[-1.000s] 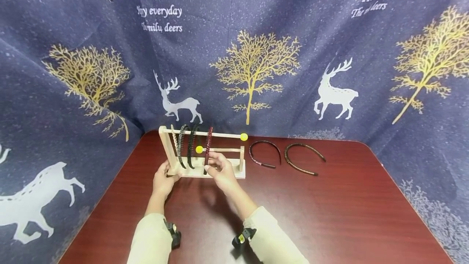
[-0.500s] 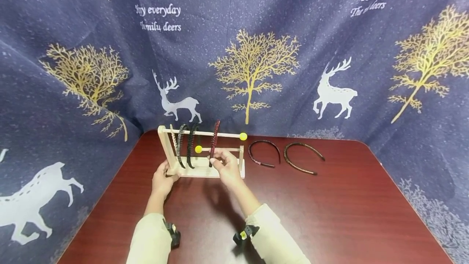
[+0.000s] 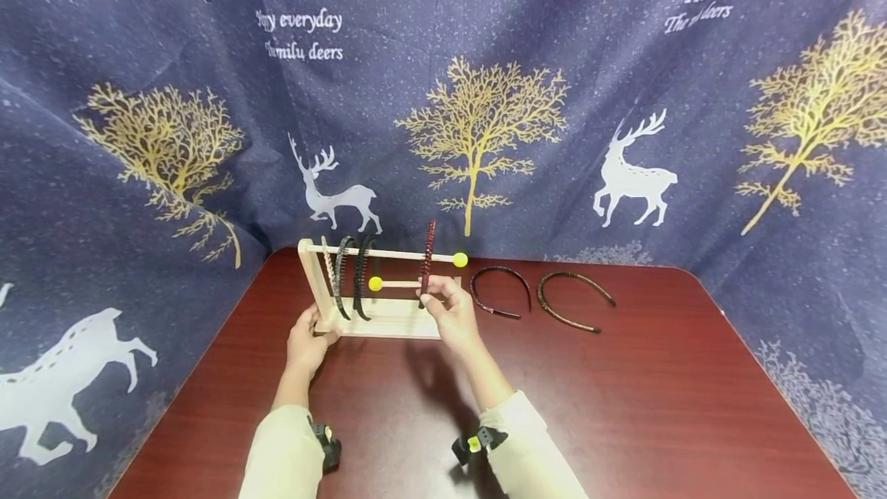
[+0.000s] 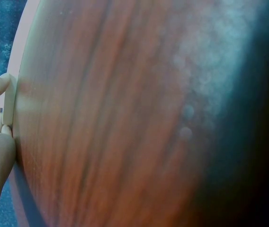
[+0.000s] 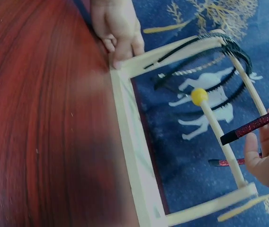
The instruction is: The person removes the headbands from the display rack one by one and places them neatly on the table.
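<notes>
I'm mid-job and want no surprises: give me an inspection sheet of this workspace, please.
Surface: glossy reddish-brown wood-grain table.
Job's things: pale wooden rack with two yellow-tipped rods; beige braided headband, grey-patterned headband and black toothed headband hang on its upper rod; dark-red glittery headband in hand, contact with that rod unclear; dark pink-flecked headband and gold-brown headband lie on the table, right of the rack.
Clutter: nothing seen.
Grippers: bare left hand grips the rack's left end; bare right hand pinches the dark-red glittery headband.
Cables: nothing seen.
Surroundings: dark-blue patterned fabric backdrop behind the table.
</notes>
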A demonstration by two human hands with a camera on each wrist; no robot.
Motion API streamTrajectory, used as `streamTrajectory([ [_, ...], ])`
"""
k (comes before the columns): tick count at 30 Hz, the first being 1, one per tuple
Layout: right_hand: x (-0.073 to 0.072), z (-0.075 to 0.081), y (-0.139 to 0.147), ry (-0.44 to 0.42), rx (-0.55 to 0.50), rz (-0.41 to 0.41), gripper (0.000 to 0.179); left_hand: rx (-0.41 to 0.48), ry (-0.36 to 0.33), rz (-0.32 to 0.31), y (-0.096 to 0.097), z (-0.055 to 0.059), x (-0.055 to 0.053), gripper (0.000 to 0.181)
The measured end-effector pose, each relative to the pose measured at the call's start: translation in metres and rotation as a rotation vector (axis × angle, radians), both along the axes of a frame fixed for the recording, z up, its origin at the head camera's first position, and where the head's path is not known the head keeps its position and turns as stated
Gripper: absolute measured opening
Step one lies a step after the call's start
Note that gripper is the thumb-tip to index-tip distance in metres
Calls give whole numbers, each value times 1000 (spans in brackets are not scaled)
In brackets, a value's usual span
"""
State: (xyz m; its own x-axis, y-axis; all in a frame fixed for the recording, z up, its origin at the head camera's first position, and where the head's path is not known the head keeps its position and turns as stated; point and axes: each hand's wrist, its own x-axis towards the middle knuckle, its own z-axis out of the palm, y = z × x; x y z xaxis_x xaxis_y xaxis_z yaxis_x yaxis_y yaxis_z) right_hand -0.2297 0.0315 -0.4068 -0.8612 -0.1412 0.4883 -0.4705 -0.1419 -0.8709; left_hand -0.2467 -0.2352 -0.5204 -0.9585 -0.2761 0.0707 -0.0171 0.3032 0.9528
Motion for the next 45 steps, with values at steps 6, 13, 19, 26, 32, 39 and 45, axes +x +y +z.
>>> streamTrajectory([
  [6,1,1,18,-5,-60,-40,21,-11,-1,1,0,1,0,74],
  [13,0,2,38,-22,-96,-67,22,-23,-9,6,-1,3,1,74],
  [19,-8,-10,58,-24,-144,-115,20,-21,-14,3,-1,3,-1,75],
  [26,-14,-26,84,-39,-176,-197,24,-4,-3,4,1,0,0,75],
  [32,-14,-33,104,-54,-222,-251,24,3,-5,-3,2,0,1,74],
  [39,-16,-43,127,-64,-215,-323,25,-8,-6,16,0,-2,1,74],
  [45,-17,-48,148,-68,-242,-367,26,-3,-5,5,0,-3,-1,76],
])
